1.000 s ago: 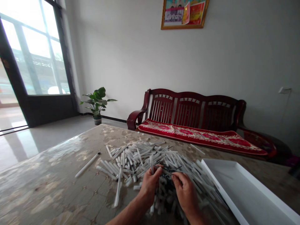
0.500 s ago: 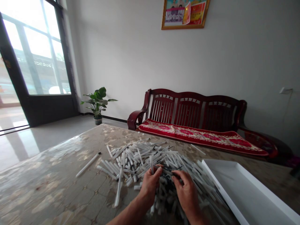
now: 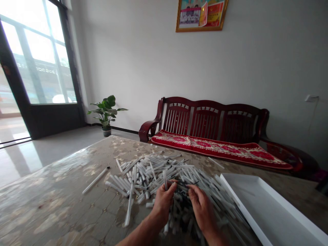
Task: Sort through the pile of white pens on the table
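My left hand (image 3: 162, 200) is closed, with a frosted white pen barrel (image 3: 165, 175) standing up between thumb and fingers. Just to its right, my right hand (image 3: 203, 206) has thumb and fingers drawn together in a pinch. A thin dark piece seems to lie at those fingertips, too blurred to name. Both hands are over a loose pile of similar white pen barrels (image 3: 143, 171), some with black ends. Beneath and between the hands lies a blurred heap of small black and clear parts (image 3: 181, 212).
A shallow white box (image 3: 276, 212) stands at the right of the patterned table (image 3: 64, 212). One black-tipped pen (image 3: 95, 181) lies apart on the left. Beyond the table are a dark red wooden bench (image 3: 207, 119) and a potted plant (image 3: 106, 112).
My right hand's fingers have drawn closer together, its fingertips shifting slightly. My left hand keeps the pen barrel in nearly the same place.
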Demonstrator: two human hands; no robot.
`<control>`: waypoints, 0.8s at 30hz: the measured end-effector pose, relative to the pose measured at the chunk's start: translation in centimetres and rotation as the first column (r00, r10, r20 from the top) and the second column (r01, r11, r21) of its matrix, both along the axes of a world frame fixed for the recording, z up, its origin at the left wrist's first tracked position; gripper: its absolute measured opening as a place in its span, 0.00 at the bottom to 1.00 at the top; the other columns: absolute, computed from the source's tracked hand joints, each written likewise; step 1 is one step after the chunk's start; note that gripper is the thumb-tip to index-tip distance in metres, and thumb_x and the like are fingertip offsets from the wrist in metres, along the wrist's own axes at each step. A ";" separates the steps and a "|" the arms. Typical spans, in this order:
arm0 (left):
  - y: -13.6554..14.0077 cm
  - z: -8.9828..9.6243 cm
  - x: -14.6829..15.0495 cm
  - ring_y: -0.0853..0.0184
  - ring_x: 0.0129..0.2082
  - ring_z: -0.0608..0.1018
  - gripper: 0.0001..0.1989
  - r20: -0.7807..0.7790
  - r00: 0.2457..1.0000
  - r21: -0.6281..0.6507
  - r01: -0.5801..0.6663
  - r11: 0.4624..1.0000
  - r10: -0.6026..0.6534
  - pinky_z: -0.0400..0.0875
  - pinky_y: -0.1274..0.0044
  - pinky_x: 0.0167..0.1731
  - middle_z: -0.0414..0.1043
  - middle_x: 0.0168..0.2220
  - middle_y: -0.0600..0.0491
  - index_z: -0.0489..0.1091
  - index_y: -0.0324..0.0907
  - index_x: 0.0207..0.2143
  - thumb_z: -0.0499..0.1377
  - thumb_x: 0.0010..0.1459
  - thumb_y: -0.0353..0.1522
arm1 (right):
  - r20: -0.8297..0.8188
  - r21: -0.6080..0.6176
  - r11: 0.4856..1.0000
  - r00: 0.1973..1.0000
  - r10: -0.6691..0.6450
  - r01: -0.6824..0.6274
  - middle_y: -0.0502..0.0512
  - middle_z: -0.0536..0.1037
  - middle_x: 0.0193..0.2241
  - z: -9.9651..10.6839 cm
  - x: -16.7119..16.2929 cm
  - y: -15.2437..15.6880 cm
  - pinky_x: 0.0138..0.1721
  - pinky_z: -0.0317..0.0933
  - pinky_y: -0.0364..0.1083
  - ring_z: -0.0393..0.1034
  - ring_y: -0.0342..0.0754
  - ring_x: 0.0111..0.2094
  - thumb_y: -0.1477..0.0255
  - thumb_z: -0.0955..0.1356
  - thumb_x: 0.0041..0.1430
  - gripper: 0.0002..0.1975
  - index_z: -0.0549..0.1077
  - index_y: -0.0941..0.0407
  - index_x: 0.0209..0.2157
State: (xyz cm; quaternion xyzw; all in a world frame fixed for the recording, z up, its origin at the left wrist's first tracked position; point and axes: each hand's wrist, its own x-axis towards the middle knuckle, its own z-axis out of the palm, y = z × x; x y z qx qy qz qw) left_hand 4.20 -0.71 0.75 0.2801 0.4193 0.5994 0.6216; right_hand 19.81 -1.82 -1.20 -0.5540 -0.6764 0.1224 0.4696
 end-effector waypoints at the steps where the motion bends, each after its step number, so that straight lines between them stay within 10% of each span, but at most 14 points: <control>1: 0.0 0.0 0.0 0.80 0.13 0.51 0.34 -0.002 1.000 0.001 -0.003 1.000 0.003 0.42 0.84 0.14 0.48 0.13 0.68 0.74 0.39 0.32 0.74 0.27 0.52 | 0.011 -0.021 1.000 1.000 0.007 -0.007 0.56 0.83 0.35 0.0 0.0 0.0 0.36 0.70 0.45 0.78 0.52 0.36 0.55 0.60 0.68 0.22 0.80 0.52 0.40; 24: 0.2 0.2 -0.3 0.80 0.13 0.47 0.33 -0.085 0.992 -0.034 -0.093 0.995 0.090 0.41 0.83 0.14 0.44 0.12 0.69 0.59 0.44 0.21 0.71 0.27 0.56 | 0.211 0.267 0.964 0.976 -0.046 -0.013 0.57 0.81 0.39 0.9 0.2 -0.2 0.47 0.67 0.51 0.75 0.53 0.43 0.62 0.64 0.67 0.13 0.79 0.52 0.41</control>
